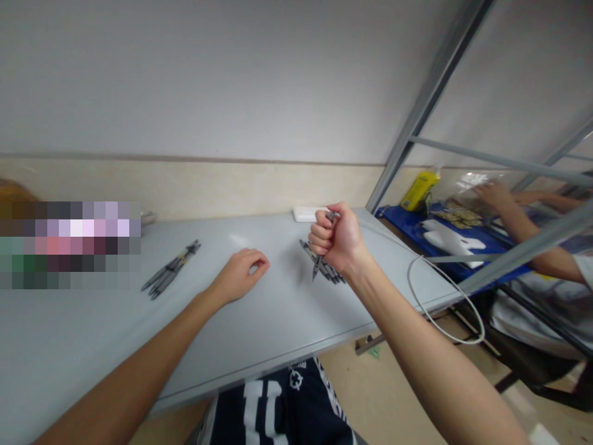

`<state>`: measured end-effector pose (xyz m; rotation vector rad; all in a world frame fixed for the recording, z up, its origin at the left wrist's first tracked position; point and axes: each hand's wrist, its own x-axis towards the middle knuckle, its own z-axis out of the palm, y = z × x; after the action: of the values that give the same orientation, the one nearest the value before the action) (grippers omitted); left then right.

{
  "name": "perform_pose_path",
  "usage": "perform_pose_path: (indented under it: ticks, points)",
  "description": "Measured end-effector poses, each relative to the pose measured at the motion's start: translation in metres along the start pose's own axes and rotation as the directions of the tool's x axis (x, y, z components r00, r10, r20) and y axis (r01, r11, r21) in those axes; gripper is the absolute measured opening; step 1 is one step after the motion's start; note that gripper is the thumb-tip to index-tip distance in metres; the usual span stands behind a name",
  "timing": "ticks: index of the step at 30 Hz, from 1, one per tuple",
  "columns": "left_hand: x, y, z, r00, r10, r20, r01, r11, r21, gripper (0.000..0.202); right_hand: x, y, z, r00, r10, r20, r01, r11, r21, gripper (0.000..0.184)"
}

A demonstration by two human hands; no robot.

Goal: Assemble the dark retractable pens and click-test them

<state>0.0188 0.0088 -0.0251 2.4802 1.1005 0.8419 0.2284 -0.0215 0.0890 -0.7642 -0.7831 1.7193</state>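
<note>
My right hand is raised a little above the table, its fingers wrapped round a grey pen. The tip points downward below my fist, and my thumb is at the pen's top end. Behind and beneath that hand, a group of similar grey pens lies on the table, partly hidden by my wrist. My left hand rests on the tabletop with curled fingers, thumb and forefinger tips together round a small gap and nothing visible in them. Left of it lies another bunch of grey pens.
A white box-shaped device stands by the wall, and a white cable loops over the table's right end. Beyond a metal frame post, another person's arm reaches over a blue surface with a yellow pack. A blurred patch covers the far left.
</note>
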Motion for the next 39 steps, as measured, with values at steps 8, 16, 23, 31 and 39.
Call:
perform_pose_path:
  ticks: [8,16,23,31,39]
  points:
    - [0.0,-0.002,0.0,1.0,0.007,-0.002,-0.007,1.0,0.01,0.019,0.002,0.002,-0.003,1.0,0.025,-0.008,-0.025,1.0,0.002,0.044]
    - [0.0,-0.004,0.002,1.0,0.017,0.004,-0.017,1.0,0.018,0.019,0.002,0.004,-0.004,1.0,0.022,0.005,-0.022,1.0,0.016,0.043]
    - [0.0,-0.003,0.001,1.0,0.011,-0.004,-0.011,1.0,0.022,0.02,0.004,0.008,-0.007,1.0,0.017,-0.019,-0.018,0.999,-0.051,0.042]
    - [0.0,-0.002,0.001,1.0,0.016,-0.001,-0.016,0.999,0.028,0.019,0.025,0.043,-0.026,0.983,-0.112,-0.143,0.026,0.865,-0.501,0.017]
    - [0.0,-0.003,0.001,1.0,0.016,0.006,-0.016,1.0,0.027,0.017,0.027,0.074,-0.045,0.887,-0.46,0.041,-0.078,-0.236,-0.969,0.02]
